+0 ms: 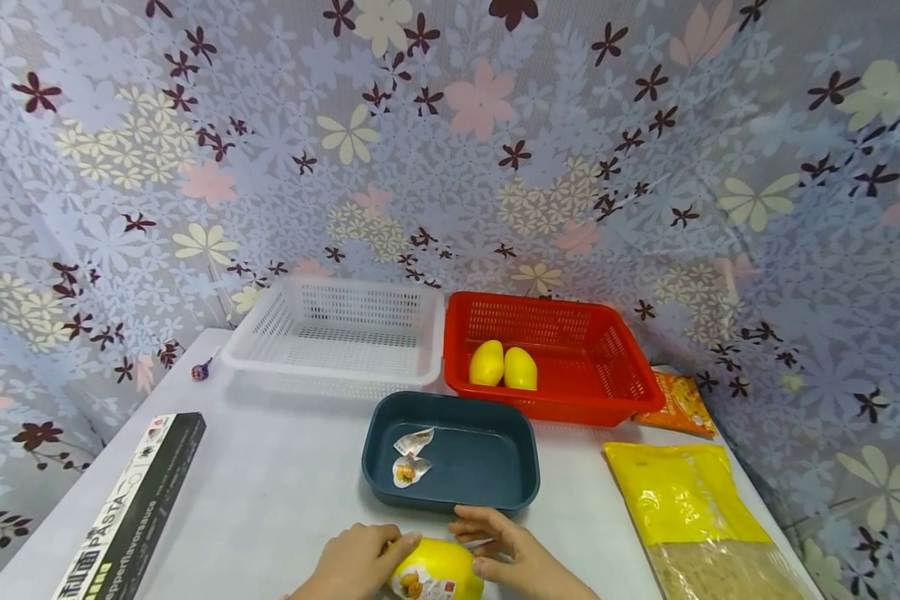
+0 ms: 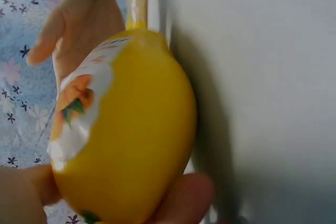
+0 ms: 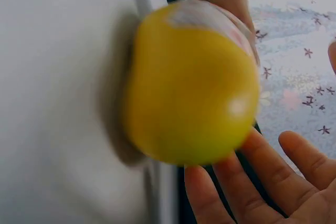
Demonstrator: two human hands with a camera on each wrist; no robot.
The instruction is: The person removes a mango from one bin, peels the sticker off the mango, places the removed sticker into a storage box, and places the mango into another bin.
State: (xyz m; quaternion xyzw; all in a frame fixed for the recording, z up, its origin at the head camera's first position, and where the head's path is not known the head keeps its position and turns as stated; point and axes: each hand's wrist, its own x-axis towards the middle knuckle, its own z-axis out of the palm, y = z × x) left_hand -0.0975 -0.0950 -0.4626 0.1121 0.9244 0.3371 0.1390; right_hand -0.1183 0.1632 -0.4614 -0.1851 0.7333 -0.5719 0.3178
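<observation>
Near the front edge of the table, a glossy yellow mango-shaped object (image 1: 457,558) lies on its side with a printed white label (image 1: 423,583) partly round it. My left hand (image 1: 352,560) grips one end of it; in the left wrist view the thumb and a finger press its two sides. At the other end my right hand (image 1: 521,557) lies with fingers spread and loosely bent. In the right wrist view its fingertips (image 3: 199,182) are close to the yellow surface; contact is unclear. Just beyond, a dark blue tray (image 1: 480,458) holds two label scraps (image 1: 411,468).
A white basket (image 1: 345,364) and a red basket (image 1: 570,404) with two yellow mango-shaped pieces (image 1: 502,367) stand at the back. A black pasta box (image 1: 138,508) lies left; a yellow bag (image 1: 675,500) and an orange packet (image 1: 678,404) lie right. A lollipop (image 1: 201,370) is far left.
</observation>
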